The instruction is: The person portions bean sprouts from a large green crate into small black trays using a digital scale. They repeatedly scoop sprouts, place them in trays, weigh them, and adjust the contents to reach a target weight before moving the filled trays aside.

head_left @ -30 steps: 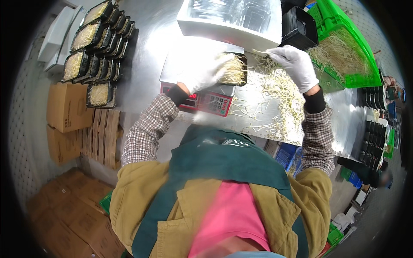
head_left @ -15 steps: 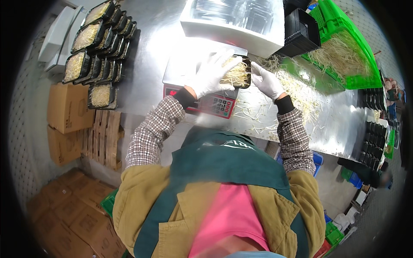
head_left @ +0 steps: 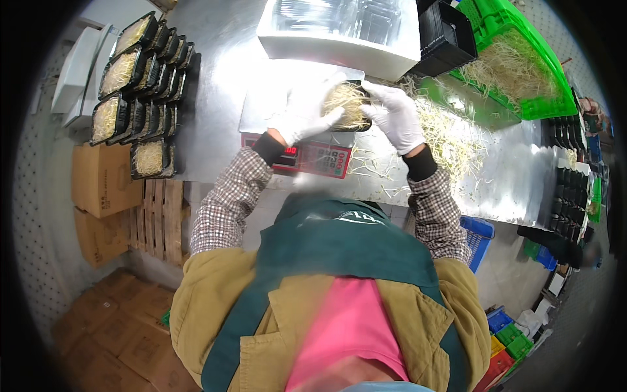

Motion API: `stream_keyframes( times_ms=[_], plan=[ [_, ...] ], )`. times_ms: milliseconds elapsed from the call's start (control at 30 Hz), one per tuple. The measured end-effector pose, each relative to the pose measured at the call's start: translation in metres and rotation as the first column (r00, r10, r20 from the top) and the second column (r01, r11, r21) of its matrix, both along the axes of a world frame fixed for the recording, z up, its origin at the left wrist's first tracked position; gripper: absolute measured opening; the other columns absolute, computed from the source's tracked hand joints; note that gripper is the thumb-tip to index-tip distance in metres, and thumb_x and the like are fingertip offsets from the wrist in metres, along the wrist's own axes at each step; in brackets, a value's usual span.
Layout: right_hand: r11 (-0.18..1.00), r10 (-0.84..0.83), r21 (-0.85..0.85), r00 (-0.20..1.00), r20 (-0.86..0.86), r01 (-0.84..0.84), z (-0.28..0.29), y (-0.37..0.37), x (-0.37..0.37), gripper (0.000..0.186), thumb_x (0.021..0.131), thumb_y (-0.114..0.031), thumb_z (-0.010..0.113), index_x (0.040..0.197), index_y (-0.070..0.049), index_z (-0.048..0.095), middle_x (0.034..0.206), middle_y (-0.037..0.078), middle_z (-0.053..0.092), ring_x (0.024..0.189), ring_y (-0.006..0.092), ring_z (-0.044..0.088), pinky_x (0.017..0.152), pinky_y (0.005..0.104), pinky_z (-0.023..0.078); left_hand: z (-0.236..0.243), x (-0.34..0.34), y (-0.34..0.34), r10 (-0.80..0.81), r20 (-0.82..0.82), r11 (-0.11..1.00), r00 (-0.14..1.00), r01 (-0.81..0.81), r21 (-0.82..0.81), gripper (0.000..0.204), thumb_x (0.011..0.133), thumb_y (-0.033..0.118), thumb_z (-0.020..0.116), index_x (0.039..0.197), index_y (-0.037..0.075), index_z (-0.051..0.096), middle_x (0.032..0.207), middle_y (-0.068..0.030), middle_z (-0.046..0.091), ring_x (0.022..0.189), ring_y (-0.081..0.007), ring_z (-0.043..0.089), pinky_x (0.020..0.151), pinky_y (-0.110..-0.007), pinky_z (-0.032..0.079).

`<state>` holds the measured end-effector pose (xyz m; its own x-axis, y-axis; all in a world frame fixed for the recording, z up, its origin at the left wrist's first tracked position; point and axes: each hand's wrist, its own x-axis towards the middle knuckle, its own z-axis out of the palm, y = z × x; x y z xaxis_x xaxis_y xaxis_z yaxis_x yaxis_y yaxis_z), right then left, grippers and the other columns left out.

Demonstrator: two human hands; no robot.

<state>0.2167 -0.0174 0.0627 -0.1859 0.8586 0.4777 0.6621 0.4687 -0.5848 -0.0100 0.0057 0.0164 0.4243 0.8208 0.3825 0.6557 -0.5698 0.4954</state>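
Both my gloved hands are at a black tray of pale bean sprouts (head_left: 346, 102) on a silver scale (head_left: 261, 99) with a red keypad panel. My left hand (head_left: 304, 108) cups the tray's left side, thumb and fingers at its near and far edges. My right hand (head_left: 392, 114) grips the tray's right side, fingers bent over the edge. Loose sprouts (head_left: 444, 144) lie on the steel table (head_left: 503, 189) to the right of the scale.
Filled trays (head_left: 121, 75) stand stacked at the left. A white foam box (head_left: 336, 46) of clear plastic, stacked empty black trays (head_left: 441, 39) and a green crate (head_left: 548, 98) of sprouts stand at the back. Cardboard boxes (head_left: 104, 176) and a pallet (head_left: 157, 219) are at lower left.
My right hand has come in from the loose sprouts at the right to the tray's right side. My left hand stays at the tray. The view has shifted slightly.
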Motion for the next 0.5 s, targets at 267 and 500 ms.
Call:
stream_keyframes(
  times_ms=[267, 500],
  plan=[
    [0.927, -0.093, -0.351, 0.989, 0.119, 0.129, -0.062, -0.085, -0.055, 0.033, 0.085, -0.045, 0.069, 0.091, -0.014, 0.072, 0.066, 0.007, 0.067, 0.060, 0.0259, 0.067, 0.057, 0.0360, 0.052, 0.009, -0.072, -0.029, 0.240, 0.340, 0.965, 0.909, -0.184, -0.188, 0.051, 0.096, 0.025, 0.053, 0.141, 0.002, 0.046, 0.145, -0.0205, 0.046, 0.137, -0.0354, 0.039, 0.113, -0.042, 0.032],
    [0.960, 0.075, -0.270, 0.997, -0.019, -0.077, -0.096, -0.097, -0.036, 0.018, 0.087, -0.030, 0.067, 0.086, -0.014, 0.075, 0.078, 0.008, 0.070, 0.074, 0.0261, 0.068, 0.067, 0.0366, 0.054, -0.041, -0.049, -0.039, 0.091, -0.067, 0.995, 0.994, -0.094, -0.041, 0.056, 0.096, 0.020, 0.053, 0.149, 0.010, 0.038, 0.148, -0.0182, 0.043, 0.139, -0.0381, 0.036, 0.118, -0.049, 0.020]
  ],
)
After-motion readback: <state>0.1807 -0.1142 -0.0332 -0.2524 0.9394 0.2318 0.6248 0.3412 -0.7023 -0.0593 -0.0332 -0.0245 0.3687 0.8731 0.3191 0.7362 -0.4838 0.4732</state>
